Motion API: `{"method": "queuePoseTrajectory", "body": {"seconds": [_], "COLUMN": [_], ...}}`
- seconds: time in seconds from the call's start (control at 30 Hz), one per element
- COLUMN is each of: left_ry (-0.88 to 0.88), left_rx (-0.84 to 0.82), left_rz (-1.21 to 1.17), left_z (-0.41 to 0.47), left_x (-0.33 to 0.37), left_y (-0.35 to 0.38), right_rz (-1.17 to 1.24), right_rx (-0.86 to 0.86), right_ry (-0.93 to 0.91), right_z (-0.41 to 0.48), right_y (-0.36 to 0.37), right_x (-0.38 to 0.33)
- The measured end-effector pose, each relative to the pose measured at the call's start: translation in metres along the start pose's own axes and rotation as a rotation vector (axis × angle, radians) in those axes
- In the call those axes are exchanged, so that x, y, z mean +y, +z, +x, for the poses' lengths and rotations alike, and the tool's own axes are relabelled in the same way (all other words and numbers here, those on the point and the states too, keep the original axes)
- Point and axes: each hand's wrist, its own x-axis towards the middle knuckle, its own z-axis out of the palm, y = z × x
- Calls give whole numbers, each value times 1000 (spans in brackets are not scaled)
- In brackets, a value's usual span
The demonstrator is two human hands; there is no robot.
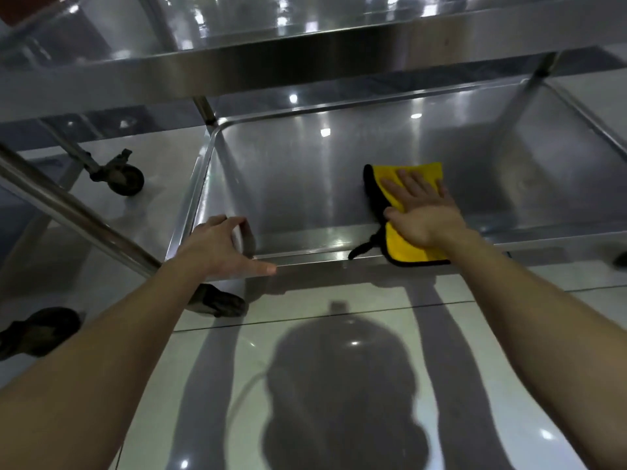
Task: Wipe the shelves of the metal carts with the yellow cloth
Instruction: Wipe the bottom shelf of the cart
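Head view: looking down at the lowest shelf of a metal cart, both bare forearms reaching in from below.
Lower shelf (305,184): shallow stainless tray with a raised rim and rounded corners; brushed surface showing bright ceiling-light reflections.
Upper shelf (305,62): broad steel edge crossing the top of the frame, overhanging the lower shelf.
Yellow cloth (412,245): yellow with black trim and a black hanging loop at its near left corner; spread flat on the right part of the lower shelf, its near end draped over the front rim.
Right hand (419,206): palm down, fingers extended and slightly spread, pressed flat on the yellow cloth; not clenched around it.
Left hand (220,245): curled over the front left corner of the lower shelf, fingers hooked over the rim, thumb lying along the front edge; grasping the rim.
Cart post (205,108): upright steel tube rising from the far left corner of the lower shelf.
Caster (124,178): dark wheel on the floor, left of the shelf, belonging to a neighbouring frame.
Diagonal tube (68,212): steel bar running across the left side toward the left hand.
Floor (339,385): glossy pale tiles carrying a dark reflection of the person's head and arms.
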Motion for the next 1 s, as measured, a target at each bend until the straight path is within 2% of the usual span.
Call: {"method": "queuePoseTrajectory", "body": {"seconds": [0.13,0.3,0.4,0.53,0.73,0.8,0.87,0.93,1.0], "left_ry": [10,-5,-13,-3,-57,-84,-88,-109,-231], "left_rx": [27,-2,-2,15,64,135,276,503,747], "left_rz": [12,-3,-8,-25,-90,-135,-202,-350,-592], "left_z": [1,4,9,15,16,9,-9,-32,-54], "left_x": [1,8,7,1,-3,-1,2,-2,-13], "left_y": [3,3,4,5,10,14,30,56,70], "right_rz": [4,5,-2,-44,-48,-25,-25,-37,-43], "right_rx": [25,75,59,34,-33,-28,-30,-30,-31], "right_ry": [90,138,23,-203,-471,-500,-499,-492,-491], "right_z": [39,109,136,114,27,10,4,3,3], "right_y": [-5,-4,1,19,37,38,35,33,33], "right_x": [24,-14,-75,-152,-169,-161,-157,-156,-155]}}
